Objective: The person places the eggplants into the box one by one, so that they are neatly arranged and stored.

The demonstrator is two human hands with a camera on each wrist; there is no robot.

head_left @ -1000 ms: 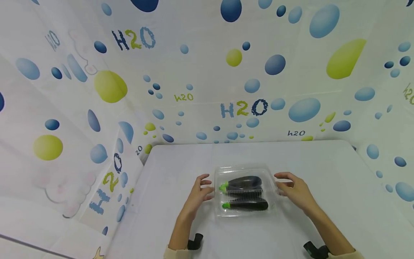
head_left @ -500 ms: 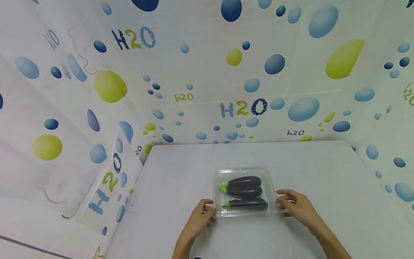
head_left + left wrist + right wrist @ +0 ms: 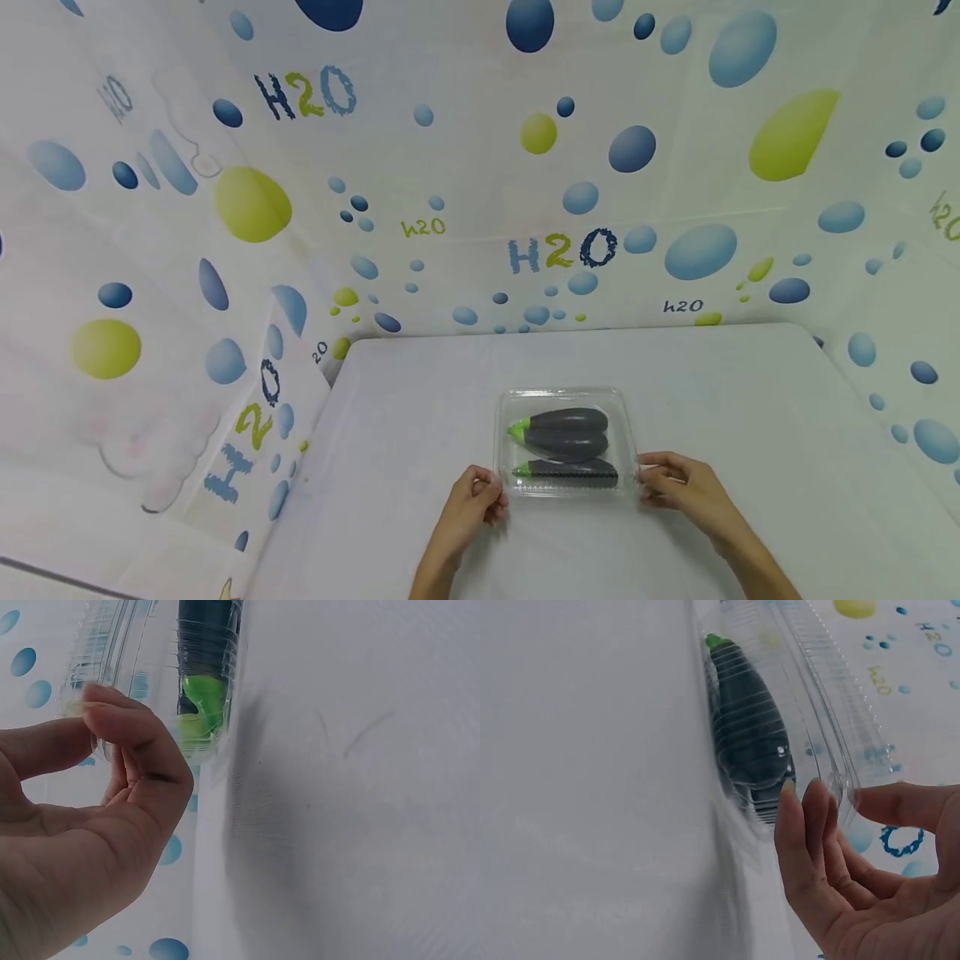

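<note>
A clear plastic clamshell box (image 3: 558, 393) sits in front of me on the white table, its lid down. Through it show three dark eggplants with bright green stem ends: a far one (image 3: 567, 418), a middle one (image 3: 566, 444) and a near one (image 3: 573, 473) partly behind the ridged front wall. My left hand (image 3: 469, 510) pinches the box's near left corner rim between thumb and index finger. At the near right corner, my right hand (image 3: 688, 490) pinches the rim, thumb on one side and fingertips on the other in the right wrist view.
The white tabletop (image 3: 420, 392) spreads around the box. Behind it and along the left side hangs a white curtain (image 3: 465, 167) printed with blue and green drops and H2O lettering.
Both hands have come down along the box's sides to its near corners, and the fingers have closed on the rim. The lid's glare has shifted, leaving the eggplants plainer to see.
</note>
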